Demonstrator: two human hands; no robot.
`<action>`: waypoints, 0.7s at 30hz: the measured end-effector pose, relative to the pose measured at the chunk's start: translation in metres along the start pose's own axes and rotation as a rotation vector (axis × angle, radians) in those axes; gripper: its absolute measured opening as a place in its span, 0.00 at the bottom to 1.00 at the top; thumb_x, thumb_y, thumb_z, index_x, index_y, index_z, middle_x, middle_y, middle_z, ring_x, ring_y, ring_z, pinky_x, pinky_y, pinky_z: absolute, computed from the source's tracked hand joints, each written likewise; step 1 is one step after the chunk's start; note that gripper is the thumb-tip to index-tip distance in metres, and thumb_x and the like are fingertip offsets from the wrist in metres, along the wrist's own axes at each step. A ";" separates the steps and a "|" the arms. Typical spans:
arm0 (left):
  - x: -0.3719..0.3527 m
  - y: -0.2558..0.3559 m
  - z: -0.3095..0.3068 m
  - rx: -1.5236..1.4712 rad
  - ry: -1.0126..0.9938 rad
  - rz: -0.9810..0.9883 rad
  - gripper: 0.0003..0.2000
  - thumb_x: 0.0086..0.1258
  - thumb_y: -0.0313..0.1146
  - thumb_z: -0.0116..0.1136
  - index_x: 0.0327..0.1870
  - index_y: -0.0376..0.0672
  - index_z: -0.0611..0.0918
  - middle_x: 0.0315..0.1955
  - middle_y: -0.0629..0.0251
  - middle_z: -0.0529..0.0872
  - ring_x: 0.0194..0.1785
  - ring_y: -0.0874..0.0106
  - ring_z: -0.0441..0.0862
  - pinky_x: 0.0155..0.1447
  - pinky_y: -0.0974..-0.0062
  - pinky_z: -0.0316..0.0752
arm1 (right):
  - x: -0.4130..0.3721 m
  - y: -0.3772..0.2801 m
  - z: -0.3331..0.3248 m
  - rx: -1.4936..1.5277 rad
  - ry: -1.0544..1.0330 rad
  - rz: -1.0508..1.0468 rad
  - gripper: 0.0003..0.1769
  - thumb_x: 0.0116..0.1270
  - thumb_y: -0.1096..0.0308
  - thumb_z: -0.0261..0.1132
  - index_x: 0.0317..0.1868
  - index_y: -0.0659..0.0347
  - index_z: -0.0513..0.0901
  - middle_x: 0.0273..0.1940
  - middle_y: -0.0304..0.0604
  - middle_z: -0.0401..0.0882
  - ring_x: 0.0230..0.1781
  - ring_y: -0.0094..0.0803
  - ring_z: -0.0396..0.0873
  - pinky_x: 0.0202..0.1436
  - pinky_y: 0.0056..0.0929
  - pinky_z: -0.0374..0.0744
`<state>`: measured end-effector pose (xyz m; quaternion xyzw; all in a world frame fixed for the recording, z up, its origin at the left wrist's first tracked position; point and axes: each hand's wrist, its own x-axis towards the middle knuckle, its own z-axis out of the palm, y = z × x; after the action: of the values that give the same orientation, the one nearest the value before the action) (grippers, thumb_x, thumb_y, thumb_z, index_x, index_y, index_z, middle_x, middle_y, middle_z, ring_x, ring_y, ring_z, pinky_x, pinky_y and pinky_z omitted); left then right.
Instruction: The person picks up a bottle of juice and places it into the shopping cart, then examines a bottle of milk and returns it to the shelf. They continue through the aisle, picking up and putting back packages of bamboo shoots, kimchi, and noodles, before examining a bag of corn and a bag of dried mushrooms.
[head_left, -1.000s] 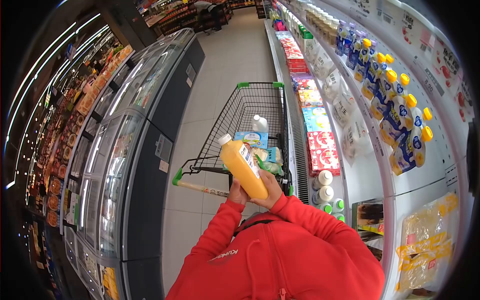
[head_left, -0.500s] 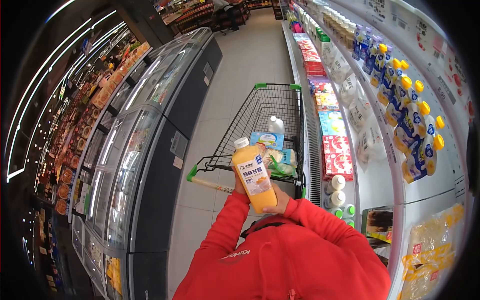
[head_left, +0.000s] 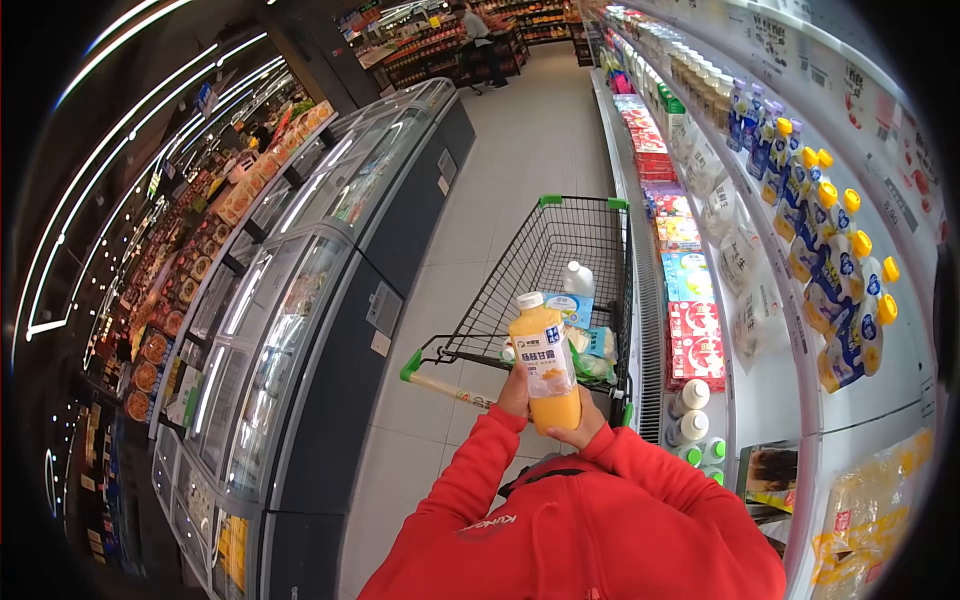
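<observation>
A large bottle of orange-yellow drink (head_left: pixel 541 330) with a white cap and printed label stands nearly upright before my chest. My left hand (head_left: pixel 515 392) is closed on its left side. Around the lower right side wraps my right hand (head_left: pixel 580 424), its thumb near the base. Just beyond is a black wire shopping cart (head_left: pixel 500 300) with green corners. Inside it lie a white bottle (head_left: pixel 577 279), a blue box (head_left: pixel 572 308) and a green-and-white packet (head_left: pixel 595 362), partly hidden by the drink.
Refrigerated shelves on the right hold red boxes (head_left: pixel 695 340), yellow-capped bottle packs (head_left: pixel 840 265) and several white bottles (head_left: pixel 690 410). Along the left runs a glass-topped freezer (head_left: pixel 285 340). A person (head_left: pixel 478 45) is at the aisle's far end.
The bottle has become more upright in my hands and its label has turned slightly. The whole view has shifted, so the cart and shelves appear lower and further right.
</observation>
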<state>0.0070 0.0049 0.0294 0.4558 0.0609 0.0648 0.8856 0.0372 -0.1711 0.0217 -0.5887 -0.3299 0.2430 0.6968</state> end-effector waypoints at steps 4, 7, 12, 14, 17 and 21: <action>-0.001 0.005 0.002 0.005 -0.031 0.037 0.39 0.64 0.65 0.48 0.65 0.40 0.66 0.57 0.61 0.76 0.58 0.66 0.76 0.60 0.65 0.73 | 0.001 -0.038 0.001 0.015 -0.042 -0.040 0.56 0.44 0.52 0.78 0.67 0.64 0.56 0.60 0.50 0.67 0.61 0.39 0.69 0.63 0.37 0.69; -0.003 0.009 0.004 -0.020 -0.101 -0.008 0.38 0.64 0.64 0.48 0.65 0.40 0.66 0.56 0.61 0.77 0.57 0.65 0.76 0.60 0.65 0.73 | -0.002 -0.028 0.000 -0.127 0.008 0.014 0.56 0.44 0.50 0.78 0.67 0.63 0.56 0.59 0.52 0.68 0.60 0.41 0.71 0.62 0.36 0.70; -0.007 0.009 0.010 0.038 -0.011 0.012 0.37 0.65 0.63 0.50 0.65 0.41 0.66 0.56 0.60 0.77 0.56 0.64 0.77 0.59 0.64 0.74 | -0.011 -0.011 0.001 -0.134 0.023 -0.006 0.57 0.45 0.48 0.76 0.68 0.64 0.55 0.58 0.54 0.70 0.57 0.45 0.73 0.60 0.37 0.72; -0.007 0.005 0.014 0.023 0.003 0.062 0.37 0.64 0.62 0.54 0.64 0.40 0.67 0.54 0.59 0.78 0.54 0.65 0.79 0.56 0.65 0.77 | -0.009 -0.021 -0.002 -0.117 -0.005 -0.115 0.56 0.47 0.48 0.75 0.68 0.66 0.54 0.60 0.55 0.68 0.61 0.45 0.71 0.62 0.38 0.70; -0.006 0.009 0.044 -0.033 -0.106 0.061 0.38 0.62 0.60 0.58 0.63 0.38 0.66 0.53 0.58 0.78 0.52 0.64 0.80 0.52 0.67 0.79 | -0.011 -0.064 -0.016 0.099 -0.024 -0.182 0.52 0.50 0.54 0.72 0.69 0.65 0.54 0.64 0.52 0.63 0.67 0.43 0.63 0.68 0.38 0.62; 0.002 0.006 0.086 0.236 -0.189 -0.046 0.39 0.61 0.62 0.57 0.63 0.39 0.68 0.55 0.57 0.76 0.55 0.63 0.78 0.56 0.66 0.75 | -0.025 -0.090 -0.029 0.027 0.279 -0.350 0.40 0.53 0.57 0.69 0.65 0.64 0.64 0.60 0.52 0.69 0.63 0.44 0.68 0.66 0.37 0.65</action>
<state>0.0234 -0.0601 0.0845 0.5591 -0.0052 -0.0061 0.8290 0.0379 -0.2254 0.1035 -0.5410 -0.3240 0.0391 0.7751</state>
